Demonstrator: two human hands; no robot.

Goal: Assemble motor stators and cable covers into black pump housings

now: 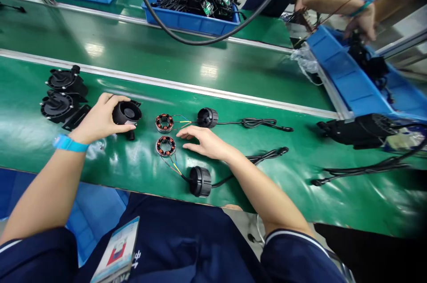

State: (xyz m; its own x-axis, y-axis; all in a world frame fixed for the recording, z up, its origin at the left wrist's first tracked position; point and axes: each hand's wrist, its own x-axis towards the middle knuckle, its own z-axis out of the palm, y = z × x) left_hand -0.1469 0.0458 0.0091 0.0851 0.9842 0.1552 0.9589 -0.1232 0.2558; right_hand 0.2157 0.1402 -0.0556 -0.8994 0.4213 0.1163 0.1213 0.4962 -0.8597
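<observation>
My left hand [108,116] is wrapped round a black pump housing [128,114], whose round open end faces up. Fingers apart and empty, my right hand [205,141] hovers just right of two copper-wound stators. The upper stator [164,123] has coloured wires running to a black ribbed cap [207,117] with a bundled cable. Nearer me lies the lower stator [166,146], wired to another black ribbed cap [200,181]; my right forearm hides part of that cap's cable. Left of the housing are two black pump bodies, one farther [65,79] and one nearer [58,106].
A complete-looking black pump [360,131] and its cable lie at the right. Blue bins stand beyond the rail, one full of black cabled parts [196,18]. A co-worker's hand [363,22] reaches into the right-hand bin [333,58]. A thick cable [187,42] loops overhead.
</observation>
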